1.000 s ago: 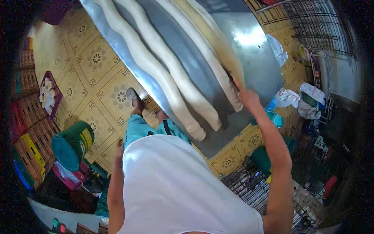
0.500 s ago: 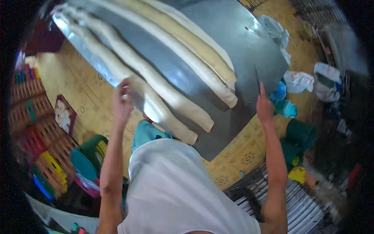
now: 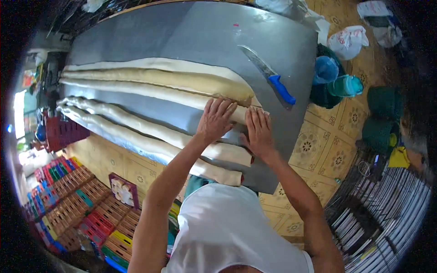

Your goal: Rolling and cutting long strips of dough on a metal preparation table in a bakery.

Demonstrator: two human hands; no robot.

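Note:
My left hand (image 3: 214,119) and my right hand (image 3: 258,129) lie side by side on the right end of a pale dough roll (image 3: 168,93), fingers stretched over it. Just beyond them is a yellower filling strip (image 3: 182,79) on a flat white dough sheet (image 3: 173,64). Two more long rolls (image 3: 136,128) (image 3: 127,142) lie nearer my body on the steel table (image 3: 173,32). A knife with a blue handle (image 3: 281,90) rests on the steel to the right, beyond my right hand.
Right of the table stand blue and teal containers (image 3: 326,69), a white sack (image 3: 347,42), green bins (image 3: 382,107) and stacked metal racks (image 3: 373,214) on a tiled floor (image 3: 336,136). At left are colourful crates (image 3: 82,200) and a purple tray with pale pieces (image 3: 122,190).
The view has turned, so the rolls run more crosswise. My right hand has let go of the knife, which lies on the table, and both hands have come onto the roll's end.

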